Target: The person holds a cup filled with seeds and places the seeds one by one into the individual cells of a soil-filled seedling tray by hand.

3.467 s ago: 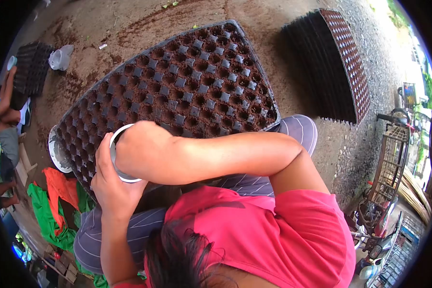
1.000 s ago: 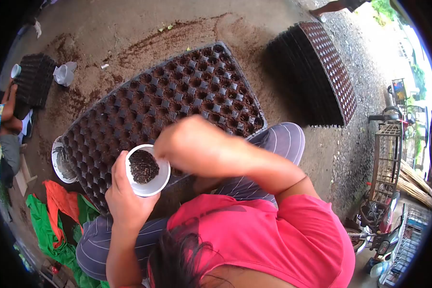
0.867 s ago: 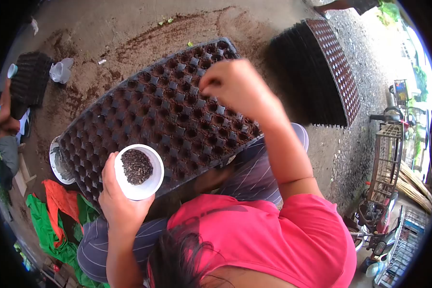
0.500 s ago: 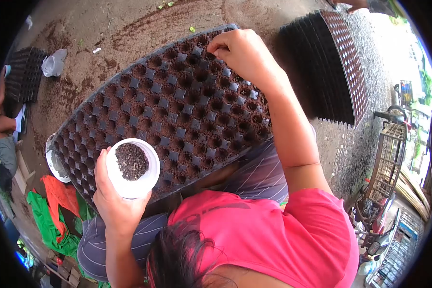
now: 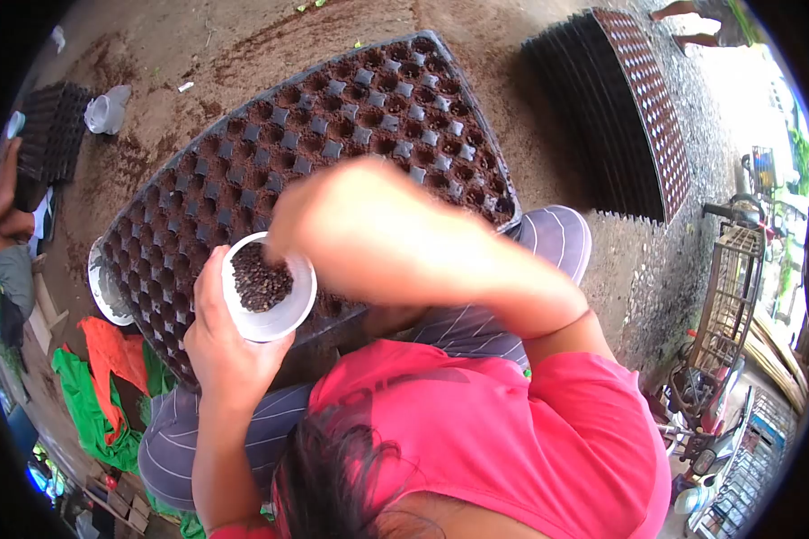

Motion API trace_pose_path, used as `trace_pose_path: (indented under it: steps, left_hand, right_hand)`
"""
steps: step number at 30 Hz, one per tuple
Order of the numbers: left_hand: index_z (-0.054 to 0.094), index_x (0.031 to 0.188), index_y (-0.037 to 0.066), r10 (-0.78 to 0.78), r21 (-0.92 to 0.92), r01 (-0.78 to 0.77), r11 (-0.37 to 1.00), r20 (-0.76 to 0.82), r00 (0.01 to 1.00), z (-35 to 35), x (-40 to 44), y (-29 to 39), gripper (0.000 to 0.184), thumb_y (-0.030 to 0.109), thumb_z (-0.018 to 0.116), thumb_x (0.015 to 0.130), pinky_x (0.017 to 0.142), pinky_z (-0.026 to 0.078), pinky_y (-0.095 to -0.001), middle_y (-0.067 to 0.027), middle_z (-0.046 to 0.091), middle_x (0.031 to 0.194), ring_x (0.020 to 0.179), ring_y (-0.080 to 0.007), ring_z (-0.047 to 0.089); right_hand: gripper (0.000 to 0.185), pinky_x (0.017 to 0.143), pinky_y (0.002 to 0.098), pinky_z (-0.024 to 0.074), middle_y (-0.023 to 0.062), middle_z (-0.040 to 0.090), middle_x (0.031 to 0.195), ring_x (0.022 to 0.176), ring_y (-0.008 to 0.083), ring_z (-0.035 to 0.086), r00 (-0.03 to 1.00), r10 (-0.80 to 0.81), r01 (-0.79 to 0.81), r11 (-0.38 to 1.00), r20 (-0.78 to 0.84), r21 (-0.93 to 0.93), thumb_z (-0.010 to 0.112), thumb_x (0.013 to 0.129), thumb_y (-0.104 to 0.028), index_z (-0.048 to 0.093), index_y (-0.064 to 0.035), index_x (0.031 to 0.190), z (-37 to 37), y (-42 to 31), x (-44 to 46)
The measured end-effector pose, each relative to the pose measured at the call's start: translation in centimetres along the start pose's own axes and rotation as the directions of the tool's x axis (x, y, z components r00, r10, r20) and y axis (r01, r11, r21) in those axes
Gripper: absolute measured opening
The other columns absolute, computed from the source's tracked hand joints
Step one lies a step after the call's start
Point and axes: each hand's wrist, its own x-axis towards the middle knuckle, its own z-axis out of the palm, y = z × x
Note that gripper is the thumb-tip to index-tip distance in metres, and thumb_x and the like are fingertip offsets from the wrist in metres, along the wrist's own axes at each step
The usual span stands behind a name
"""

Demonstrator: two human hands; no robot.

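Note:
My left hand [image 5: 229, 355] is wrapped round a white plastic cup [image 5: 298, 310] and holds it over the near edge of the seedling tray. Small dark seeds [image 5: 257, 280] cover the bottom of the cup. Smeared by motion, my right hand [image 5: 355, 229] is at the cup's right rim, with its fingertips over the seeds; whether they pinch any does not show. The black seedling tray [image 5: 330, 148] lies tilted across in front of me, its many round cells filled with brown soil that has a hollow in each. My right forearm hides part of the tray.
A tall stack of black trays [image 5: 593, 117] stands at the right, another stack [image 5: 56, 135] at the far left beside a translucent cup [image 5: 105, 114]. Green cloth [image 5: 85, 395] and orange cloth [image 5: 114, 368] lie at the left. Another person [image 5: 13, 238] is at the left edge; a motorbike [image 5: 719, 305] stands right.
My right hand has moved from the tray's far edge back to the cup. My left hand has shifted the cup slightly right and up in the view.

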Motion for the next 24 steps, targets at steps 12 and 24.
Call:
trace_pose_path:
  steps: [12,24]
  left_hand:
    - [0.035,0.152,0.005,0.09,0.074,-0.088,0.993,-0.029,0.996,-0.5,-1.4,1.1,0.107,0.02,0.093,0.064,0.086,0.059,-0.049,-0.0228,0.061,0.135,0.109,-0.0438,0.069]
    - [0.037,0.153,0.005,-0.02,0.065,0.024,0.998,-0.071,0.997,-1.2,-3.2,-0.1,0.104,0.013,0.093,0.066,0.098,0.056,-0.0464,-0.0234,0.06,0.138,0.12,-0.0414,0.065]
  right_hand:
    - [0.012,0.064,0.0429,0.0588,0.0148,0.073,0.077,0.075,0.0294,0.075,0.996,-0.053,0.062,0.991,0.077,-0.12,0.073,0.074,-0.013,0.075,-0.0044,0.081,5.7,-5.2,0.6]
    - [0.019,0.078,0.0402,0.0591,0.0131,0.076,0.084,0.077,0.0327,0.074,0.841,0.479,-0.499,0.867,-0.25,-0.017,0.07,0.079,-0.009,0.081,-0.0092,0.094,-2.0,11.2,-5.0]
